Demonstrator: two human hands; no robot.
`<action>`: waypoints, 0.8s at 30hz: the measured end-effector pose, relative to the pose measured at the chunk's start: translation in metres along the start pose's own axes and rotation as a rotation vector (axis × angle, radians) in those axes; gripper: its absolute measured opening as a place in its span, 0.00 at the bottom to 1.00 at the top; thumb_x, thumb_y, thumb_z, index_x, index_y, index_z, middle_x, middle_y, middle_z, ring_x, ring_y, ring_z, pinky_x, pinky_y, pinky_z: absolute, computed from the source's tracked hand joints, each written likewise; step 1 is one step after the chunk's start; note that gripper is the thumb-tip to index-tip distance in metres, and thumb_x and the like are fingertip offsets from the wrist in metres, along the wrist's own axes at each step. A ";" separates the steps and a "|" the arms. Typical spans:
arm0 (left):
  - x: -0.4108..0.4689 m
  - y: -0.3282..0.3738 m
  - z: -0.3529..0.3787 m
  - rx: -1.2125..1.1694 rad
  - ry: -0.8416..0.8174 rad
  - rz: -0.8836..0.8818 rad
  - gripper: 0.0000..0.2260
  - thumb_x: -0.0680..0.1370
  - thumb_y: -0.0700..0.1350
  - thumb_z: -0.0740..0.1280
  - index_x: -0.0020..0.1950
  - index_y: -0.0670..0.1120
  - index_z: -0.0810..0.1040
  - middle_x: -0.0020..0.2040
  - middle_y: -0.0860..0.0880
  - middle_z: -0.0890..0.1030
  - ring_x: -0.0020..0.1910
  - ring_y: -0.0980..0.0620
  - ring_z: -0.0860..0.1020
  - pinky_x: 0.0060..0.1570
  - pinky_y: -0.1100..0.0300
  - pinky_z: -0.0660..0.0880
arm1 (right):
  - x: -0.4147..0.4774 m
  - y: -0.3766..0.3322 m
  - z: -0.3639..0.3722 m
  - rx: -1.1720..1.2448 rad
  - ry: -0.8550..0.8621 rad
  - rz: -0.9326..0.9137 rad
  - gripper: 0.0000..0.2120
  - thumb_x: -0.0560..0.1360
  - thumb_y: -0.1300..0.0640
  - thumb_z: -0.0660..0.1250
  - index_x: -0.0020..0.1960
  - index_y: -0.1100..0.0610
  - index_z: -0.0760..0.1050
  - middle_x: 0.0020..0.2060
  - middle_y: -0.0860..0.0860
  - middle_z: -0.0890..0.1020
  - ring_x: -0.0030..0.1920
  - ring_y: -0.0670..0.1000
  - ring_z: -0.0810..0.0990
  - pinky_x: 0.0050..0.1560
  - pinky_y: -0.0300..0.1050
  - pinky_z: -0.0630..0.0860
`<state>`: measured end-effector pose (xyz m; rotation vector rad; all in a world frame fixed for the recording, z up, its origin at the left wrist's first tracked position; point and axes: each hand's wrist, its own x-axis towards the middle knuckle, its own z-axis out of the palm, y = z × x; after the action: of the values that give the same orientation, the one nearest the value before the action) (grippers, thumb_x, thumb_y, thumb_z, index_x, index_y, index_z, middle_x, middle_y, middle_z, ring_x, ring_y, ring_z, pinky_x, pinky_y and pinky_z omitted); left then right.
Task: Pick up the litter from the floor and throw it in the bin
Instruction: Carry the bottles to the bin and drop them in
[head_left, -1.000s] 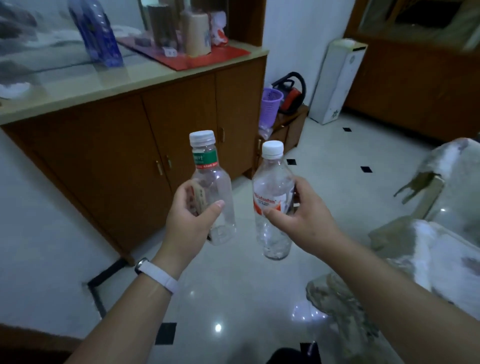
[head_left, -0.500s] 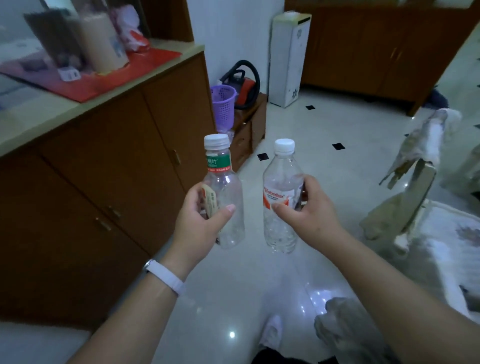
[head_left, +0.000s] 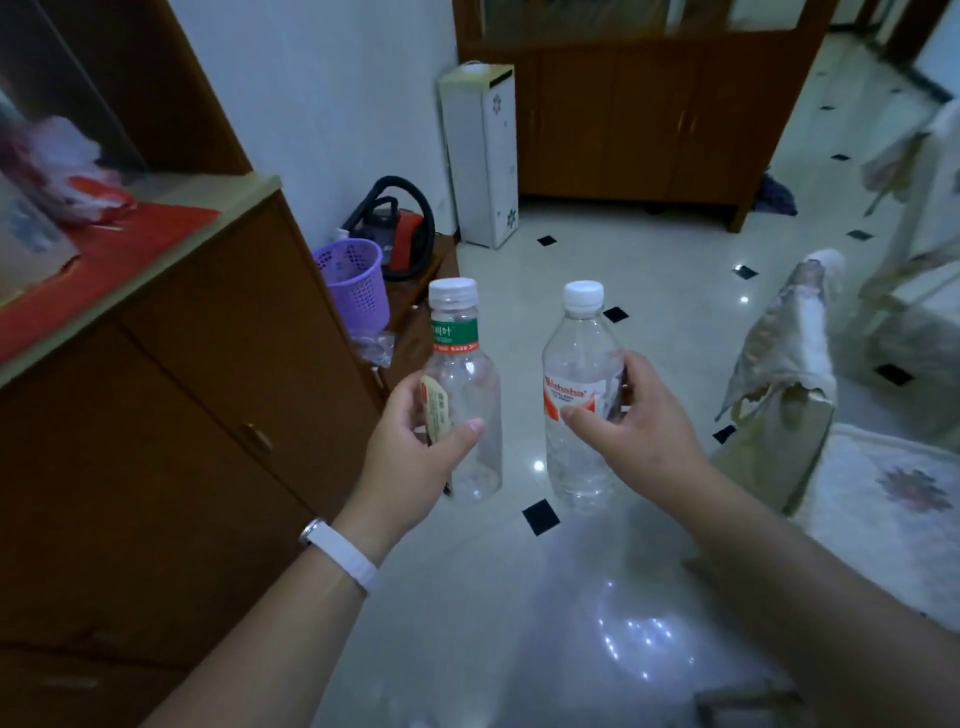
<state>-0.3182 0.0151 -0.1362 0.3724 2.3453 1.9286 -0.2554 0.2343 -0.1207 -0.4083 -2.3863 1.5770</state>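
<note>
My left hand (head_left: 410, 457) grips an empty clear bottle with a green neck label (head_left: 460, 374), held upright at chest height. In my right hand (head_left: 641, 431) is a second empty clear bottle with a red-and-white label (head_left: 582, 374), also upright, fingers curled round its middle. Both bottles carry white caps and hang above the glossy tiled floor. A purple perforated bin (head_left: 353, 283) stands ahead on the left, on a low wooden unit beside the cabinet, beyond the left bottle.
A brown wooden cabinet (head_left: 208, 395) with a red mat on top runs along the left. A red vacuum cleaner (head_left: 400, 234) and a white tall appliance (head_left: 483, 156) stand by the wall. Covered chairs (head_left: 789, 374) stand on the right. A dark wooden cupboard (head_left: 639, 104) is at the back.
My view has swung right and moved forward along the cabinet; the purple bin now appears closer. Both hands keep holding their bottles in the same pose.
</note>
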 end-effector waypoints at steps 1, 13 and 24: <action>0.015 -0.003 0.002 0.001 -0.025 0.005 0.26 0.72 0.42 0.76 0.67 0.50 0.73 0.57 0.55 0.82 0.55 0.58 0.81 0.50 0.66 0.76 | 0.012 0.002 0.000 -0.008 0.022 0.007 0.15 0.68 0.51 0.74 0.50 0.44 0.71 0.43 0.41 0.82 0.42 0.37 0.80 0.42 0.37 0.74; 0.245 -0.045 0.012 -0.097 -0.184 0.032 0.27 0.68 0.49 0.78 0.65 0.47 0.74 0.55 0.52 0.82 0.55 0.53 0.81 0.54 0.59 0.78 | 0.183 -0.004 0.032 -0.147 0.188 0.040 0.17 0.68 0.50 0.75 0.53 0.44 0.72 0.43 0.41 0.82 0.42 0.37 0.80 0.41 0.34 0.74; 0.415 -0.046 0.034 -0.150 -0.371 0.033 0.22 0.66 0.53 0.77 0.57 0.61 0.73 0.53 0.54 0.80 0.55 0.53 0.79 0.53 0.61 0.76 | 0.316 -0.008 0.049 -0.160 0.379 0.133 0.18 0.67 0.48 0.75 0.53 0.46 0.72 0.42 0.41 0.82 0.42 0.39 0.80 0.43 0.39 0.77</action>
<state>-0.7185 0.1383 -0.1502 0.6913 1.9614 1.8431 -0.5669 0.3049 -0.1152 -0.8325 -2.2294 1.2269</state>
